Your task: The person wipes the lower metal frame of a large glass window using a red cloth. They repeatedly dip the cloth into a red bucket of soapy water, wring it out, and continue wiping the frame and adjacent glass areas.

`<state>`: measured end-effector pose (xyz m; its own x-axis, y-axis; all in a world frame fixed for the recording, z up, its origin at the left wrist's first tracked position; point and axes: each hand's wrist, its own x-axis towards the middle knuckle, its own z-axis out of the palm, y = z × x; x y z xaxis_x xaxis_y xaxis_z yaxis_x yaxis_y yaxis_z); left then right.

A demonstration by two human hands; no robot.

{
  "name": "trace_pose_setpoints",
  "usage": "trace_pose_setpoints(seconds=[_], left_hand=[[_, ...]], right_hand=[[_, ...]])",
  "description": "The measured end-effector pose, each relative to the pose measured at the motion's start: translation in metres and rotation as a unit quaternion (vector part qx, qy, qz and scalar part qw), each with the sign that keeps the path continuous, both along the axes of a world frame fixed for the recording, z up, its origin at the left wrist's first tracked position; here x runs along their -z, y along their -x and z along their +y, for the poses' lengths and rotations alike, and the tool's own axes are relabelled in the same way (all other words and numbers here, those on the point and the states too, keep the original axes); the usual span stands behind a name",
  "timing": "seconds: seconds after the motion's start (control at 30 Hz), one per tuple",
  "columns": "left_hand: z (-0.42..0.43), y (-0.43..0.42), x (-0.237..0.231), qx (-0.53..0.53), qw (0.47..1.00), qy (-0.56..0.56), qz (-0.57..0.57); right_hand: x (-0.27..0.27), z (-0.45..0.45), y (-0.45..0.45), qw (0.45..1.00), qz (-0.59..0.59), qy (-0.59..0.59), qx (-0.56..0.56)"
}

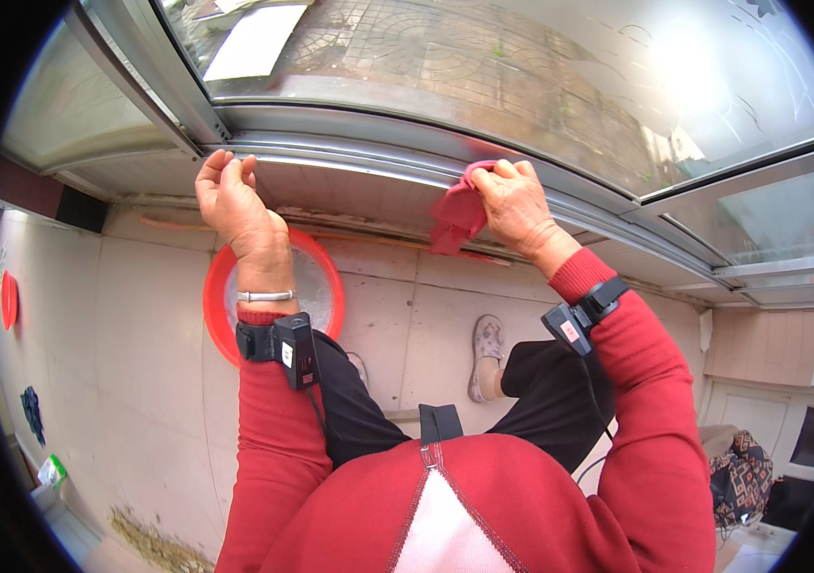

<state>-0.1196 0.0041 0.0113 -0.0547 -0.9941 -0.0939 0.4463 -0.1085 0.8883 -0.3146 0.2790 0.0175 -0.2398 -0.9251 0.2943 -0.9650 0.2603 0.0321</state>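
Observation:
My right hand (514,204) grips a damp-looking pink cloth (458,215) at the aluminium sliding-window track (378,159). The cloth's loose end hangs down below the sill edge. Near the left end of the track, my left hand (238,204) is turned palm up with its fingers curled in, and I see nothing in it. Its fingertips are close to the corner of the window frame (199,107); whether they touch it I cannot tell. Beneath my left wrist stands a red plastic basin (335,286) with sudsy water, partly hidden by my forearm.
Above the track rises a wide glass pane (450,71), with paving outside. A thin stick (378,241) lies along the wall base. On the tiled floor (156,322), a red object (10,299) and a dark cloth (32,415) lie left. A patterned fabric item (742,476) is at right.

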Motion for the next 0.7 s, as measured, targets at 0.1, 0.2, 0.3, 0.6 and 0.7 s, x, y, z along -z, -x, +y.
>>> trace_pose_setpoints(seconds=[0.1,0.2,0.3,0.6,0.7], left_hand=[[0.003,0.005,0.001,0.005,1.0,-0.007,-0.002],[0.007,0.013,0.004,0.017,1.0,-0.017,-0.004],[0.01,0.021,0.005,0.032,0.999,-0.022,-0.001],[0.015,0.036,0.022,0.089,0.996,-0.01,0.025],[0.009,0.039,0.036,0.116,0.992,0.014,0.053]], right_hand=[[-0.005,0.017,0.006,0.999,0.015,-0.033,0.006],[-0.002,0.029,0.013,0.997,0.042,-0.068,0.023],[0.001,0.047,0.022,0.985,0.08,-0.13,0.075],[-0.052,0.266,0.04,0.857,-0.151,-0.124,0.477],[-0.064,0.319,0.029,0.714,-0.429,0.265,0.486]])
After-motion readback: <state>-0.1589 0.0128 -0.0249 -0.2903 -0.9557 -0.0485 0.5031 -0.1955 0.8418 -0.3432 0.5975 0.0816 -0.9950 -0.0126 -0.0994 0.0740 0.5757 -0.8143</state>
